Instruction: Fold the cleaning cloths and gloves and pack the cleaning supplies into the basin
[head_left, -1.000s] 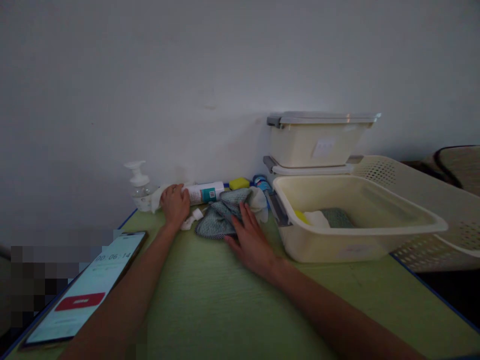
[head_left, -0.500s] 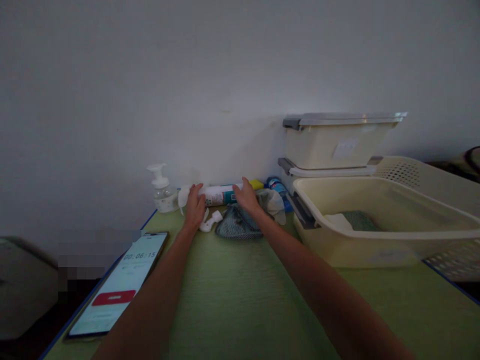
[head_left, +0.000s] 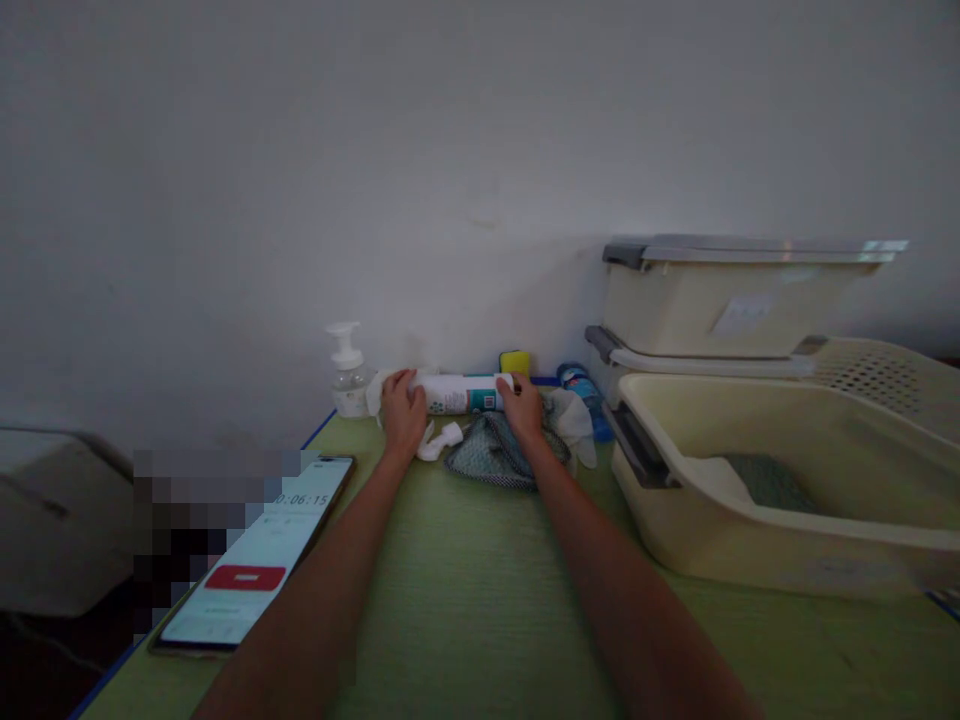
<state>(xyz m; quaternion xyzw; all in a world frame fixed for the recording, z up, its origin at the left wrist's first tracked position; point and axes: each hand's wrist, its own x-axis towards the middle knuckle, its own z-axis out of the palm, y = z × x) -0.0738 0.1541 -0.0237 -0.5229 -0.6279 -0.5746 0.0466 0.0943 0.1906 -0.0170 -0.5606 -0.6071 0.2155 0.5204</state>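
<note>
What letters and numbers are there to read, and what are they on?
"0:06:15": phone screen; its front is hidden by blocky blur.
Red button on the screen: too blurred.
White bottle: print too small.
Pump bottle, blue bottle: unreadable.
Labels on the upper lidded box and front bin: too blurred.

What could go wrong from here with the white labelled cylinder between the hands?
The white labelled cylinder, sideways between the left hand and right hand, might slip if either grip loosens. The left hand could knock the pump bottle standing close beside it. The right forearm crosses the grey cloth in view and might drag it.
</note>
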